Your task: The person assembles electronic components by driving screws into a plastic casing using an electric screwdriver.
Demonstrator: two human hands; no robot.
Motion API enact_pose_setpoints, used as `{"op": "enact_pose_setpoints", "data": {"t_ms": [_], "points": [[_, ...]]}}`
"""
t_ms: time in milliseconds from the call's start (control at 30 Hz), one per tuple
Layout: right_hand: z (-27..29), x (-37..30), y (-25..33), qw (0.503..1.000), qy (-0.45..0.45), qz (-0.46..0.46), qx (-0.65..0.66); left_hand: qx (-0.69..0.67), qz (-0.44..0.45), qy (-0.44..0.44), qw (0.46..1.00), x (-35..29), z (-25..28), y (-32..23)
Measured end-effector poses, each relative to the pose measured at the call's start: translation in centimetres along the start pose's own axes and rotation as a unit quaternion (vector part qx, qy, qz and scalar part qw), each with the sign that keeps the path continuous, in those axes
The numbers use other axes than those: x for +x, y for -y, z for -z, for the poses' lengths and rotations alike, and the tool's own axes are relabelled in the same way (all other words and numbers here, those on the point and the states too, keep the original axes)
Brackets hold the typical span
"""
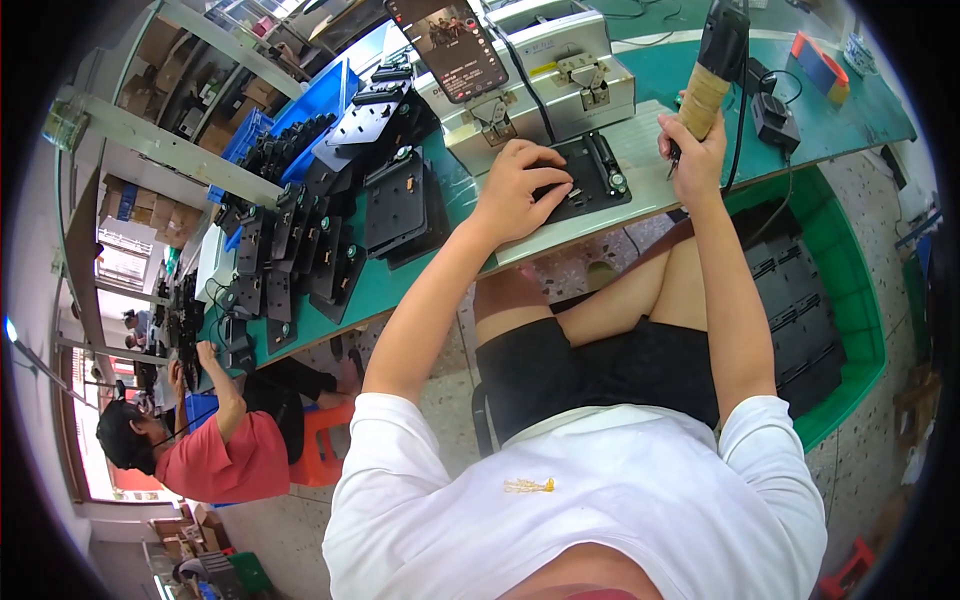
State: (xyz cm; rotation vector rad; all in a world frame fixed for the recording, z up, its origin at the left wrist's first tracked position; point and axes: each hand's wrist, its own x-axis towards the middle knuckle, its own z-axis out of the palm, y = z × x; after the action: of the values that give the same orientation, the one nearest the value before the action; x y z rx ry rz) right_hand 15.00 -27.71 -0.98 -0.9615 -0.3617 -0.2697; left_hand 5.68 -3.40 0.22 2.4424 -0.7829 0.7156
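Note:
A black flat panel (597, 182) with a raised bar and a round green-and-silver part along its right side lies on the pale bench edge. My left hand (520, 190) rests over its left part, fingers curled and thumb drawn in close to small metallic bits on the surface. Whatever is between those fingertips is too small to make out. To the right, my right hand (694, 152) grips an electric screwdriver (706, 95) wrapped in tan tape. It is raised clear of the panel, tilted, with its thin tip low beside my fingers.
Behind the panel stands a white metal fixture (545, 85) with a phone (450, 50) leaning on it. Stacked black panels (400, 205) fill the bench's left. A green bin (865, 345) of panels sits at right. Another person (225, 450) works at far left.

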Motion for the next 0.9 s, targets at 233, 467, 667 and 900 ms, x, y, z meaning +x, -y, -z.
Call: {"op": "enact_pose_setpoints", "data": {"t_ms": [233,467,667,900], "points": [[0.3,0.3,-0.5,1.0,0.014,0.01,-0.007,0.004,-0.007,0.012,1.0,0.1,0.0,0.1],[1.6,0.7,-1.3,1.0,0.022,0.003,-0.013,-0.002,-0.034,0.031,0.999,0.1,0.0,0.0],[2.0,0.8,-1.6,0.999,0.029,0.011,-0.008,-0.04,-0.002,0.041,0.998,0.1,0.2,0.0],[-1.2,-0.4,1.2,0.993,-0.075,-0.07,-0.058,-0.072,0.006,0.046,0.996,0.1,0.2,0.0]]}}
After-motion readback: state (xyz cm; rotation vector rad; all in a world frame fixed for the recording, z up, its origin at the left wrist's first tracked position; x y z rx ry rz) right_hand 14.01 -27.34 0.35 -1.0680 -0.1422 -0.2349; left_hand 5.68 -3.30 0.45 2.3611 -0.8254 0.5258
